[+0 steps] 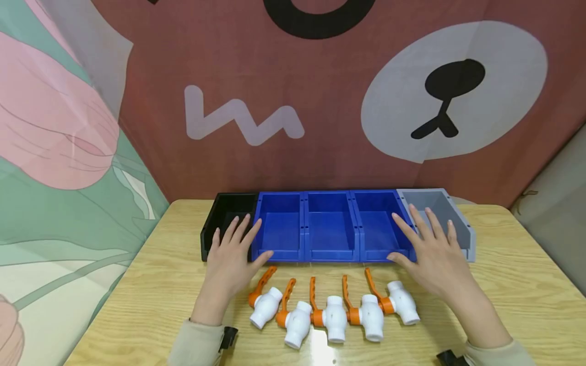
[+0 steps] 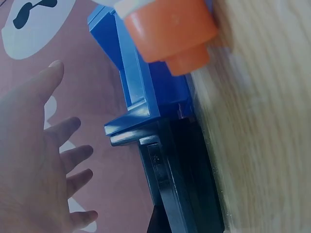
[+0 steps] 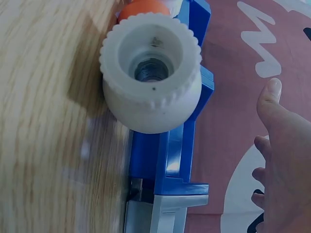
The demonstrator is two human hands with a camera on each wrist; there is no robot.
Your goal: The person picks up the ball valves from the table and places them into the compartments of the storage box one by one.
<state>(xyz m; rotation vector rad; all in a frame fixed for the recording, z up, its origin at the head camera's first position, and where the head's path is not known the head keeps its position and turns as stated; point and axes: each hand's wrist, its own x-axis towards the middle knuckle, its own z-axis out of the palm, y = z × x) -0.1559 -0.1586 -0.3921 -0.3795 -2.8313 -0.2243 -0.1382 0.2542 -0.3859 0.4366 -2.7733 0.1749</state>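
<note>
My left hand is spread with straight fingers above the front of the black bin, holding nothing. On the other side my right hand hovers, fingers apart, over the grey bin and the edge of the rightmost blue bin. Between the wrists, several white ball valves with orange lever handles lie in a row on the table, among them a left one, a middle one and a right one. In the right wrist view a valve's ribbed white socket end looms close.
Two more blue bins, a left one and a middle one, stand between the black bin and the right blue one. The bins form one row along the back of the wooden table. Behind rises a printed cloth.
</note>
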